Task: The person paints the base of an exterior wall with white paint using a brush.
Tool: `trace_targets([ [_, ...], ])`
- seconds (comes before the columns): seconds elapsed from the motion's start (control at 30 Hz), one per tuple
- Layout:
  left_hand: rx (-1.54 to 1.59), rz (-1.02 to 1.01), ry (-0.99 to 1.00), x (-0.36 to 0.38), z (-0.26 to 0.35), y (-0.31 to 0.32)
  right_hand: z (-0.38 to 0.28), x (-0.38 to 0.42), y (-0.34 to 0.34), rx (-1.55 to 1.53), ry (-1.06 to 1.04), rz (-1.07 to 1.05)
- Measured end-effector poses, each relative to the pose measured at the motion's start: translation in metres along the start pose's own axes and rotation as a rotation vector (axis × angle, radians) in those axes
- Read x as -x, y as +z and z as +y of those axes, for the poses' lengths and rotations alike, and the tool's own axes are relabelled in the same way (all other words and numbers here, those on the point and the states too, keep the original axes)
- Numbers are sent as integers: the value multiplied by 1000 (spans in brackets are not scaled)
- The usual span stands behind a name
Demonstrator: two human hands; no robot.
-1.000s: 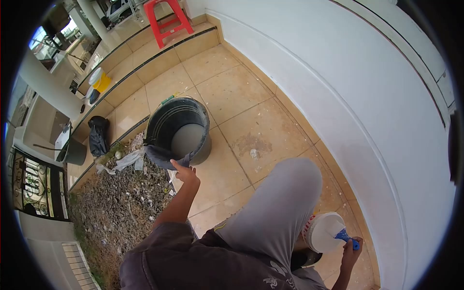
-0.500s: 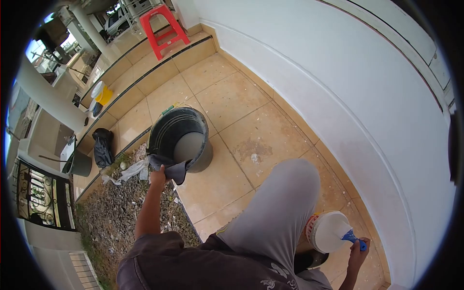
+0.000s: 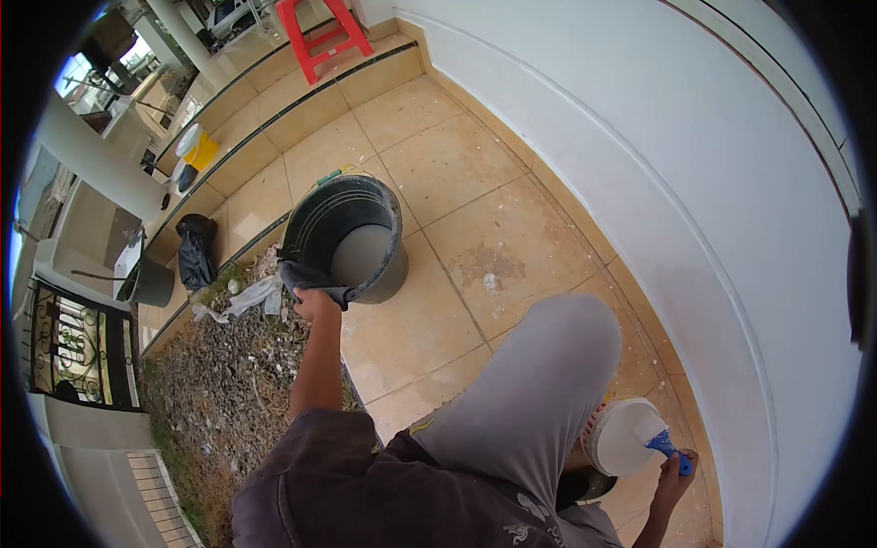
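Observation:
My left hand (image 3: 313, 304) is closed on a dark grey cloth (image 3: 306, 274) at the near left rim of a large black bucket (image 3: 297, 239). Greyish liquid (image 3: 361, 256) lies inside that bucket, and its mouth faces me. At the lower right, my right hand (image 3: 674, 482) grips the blue handle of a brush (image 3: 665, 446). The bristles lie over the top of a white tub (image 3: 614, 438), which stands beside my bent leg.
A white wall (image 3: 639, 155) runs along the right. Tiled steps, a red stool (image 3: 324, 41), a yellow bucket (image 3: 203, 152) and a black bag (image 3: 195, 256) are farther off. Gravel (image 3: 237, 393) lies at the left, with a second dark bucket (image 3: 153, 285) beyond.
My left hand and the cloth have moved slightly up, closer against the bucket's rim. The camera view has shifted a little. My right hand still holds the brush at the white tub.

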State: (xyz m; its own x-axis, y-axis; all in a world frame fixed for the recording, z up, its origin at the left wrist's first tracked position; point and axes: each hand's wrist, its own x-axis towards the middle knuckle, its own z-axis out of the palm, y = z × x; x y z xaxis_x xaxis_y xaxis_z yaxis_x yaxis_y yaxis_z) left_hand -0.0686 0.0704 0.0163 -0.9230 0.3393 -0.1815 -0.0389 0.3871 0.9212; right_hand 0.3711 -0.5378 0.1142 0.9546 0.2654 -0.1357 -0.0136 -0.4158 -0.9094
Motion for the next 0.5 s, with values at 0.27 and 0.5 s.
trace_targets([
  [0.27,36,47,-143,2,29,35,0,2,6,-27,40,3],
  [0.5,62,129,-107,-21,54,107,6,-5,15,-98,2,-3],
])
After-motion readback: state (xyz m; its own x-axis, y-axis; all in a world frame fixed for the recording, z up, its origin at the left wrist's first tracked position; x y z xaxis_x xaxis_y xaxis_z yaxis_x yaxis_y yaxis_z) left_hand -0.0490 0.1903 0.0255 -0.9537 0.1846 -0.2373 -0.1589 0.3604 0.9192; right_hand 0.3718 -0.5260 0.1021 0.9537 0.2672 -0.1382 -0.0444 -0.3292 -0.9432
